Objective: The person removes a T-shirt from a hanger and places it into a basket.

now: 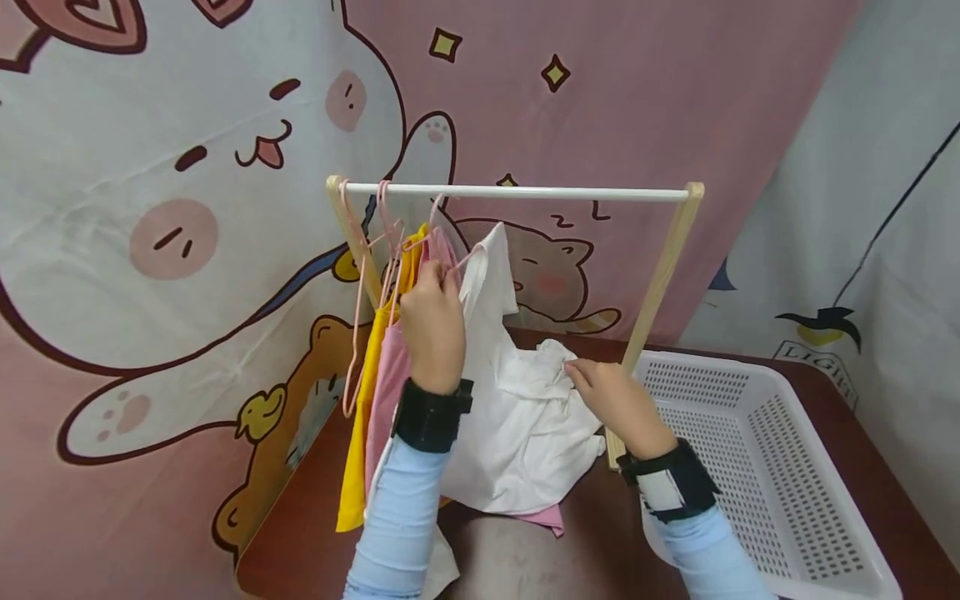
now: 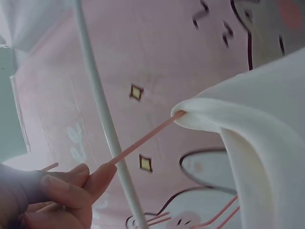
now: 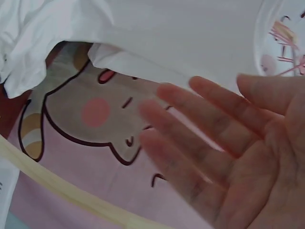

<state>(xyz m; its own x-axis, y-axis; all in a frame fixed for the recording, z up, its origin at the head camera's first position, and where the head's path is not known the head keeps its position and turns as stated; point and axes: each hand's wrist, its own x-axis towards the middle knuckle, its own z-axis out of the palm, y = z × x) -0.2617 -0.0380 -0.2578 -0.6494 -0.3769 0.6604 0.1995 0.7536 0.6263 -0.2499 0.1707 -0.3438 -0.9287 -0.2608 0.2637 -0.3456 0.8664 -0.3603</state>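
My left hand (image 1: 433, 329) pinches a thin pink hanger (image 2: 147, 138) below the white rail. The hanger's far end runs into an opening of a white shirt (image 1: 487, 400), which hangs down from it in folds. At the shirt's bunched right side is my right hand (image 1: 618, 404), fingertips right at the cloth in the head view. In the right wrist view its fingers (image 3: 205, 124) are straight and spread, thumb apart. To the left of the shirt, a yellow garment (image 1: 363, 425) and a pink garment (image 1: 390, 367) hang on the rack, partly behind my left hand.
The rack has a white rail (image 1: 570, 193) and wooden posts (image 1: 663, 267). More pink hangers (image 1: 356, 333) hang at its left end. A white perforated basket (image 1: 765, 467) stands right on the brown table (image 1: 300, 533). Some pink cloth (image 1: 547, 518) shows below the shirt.
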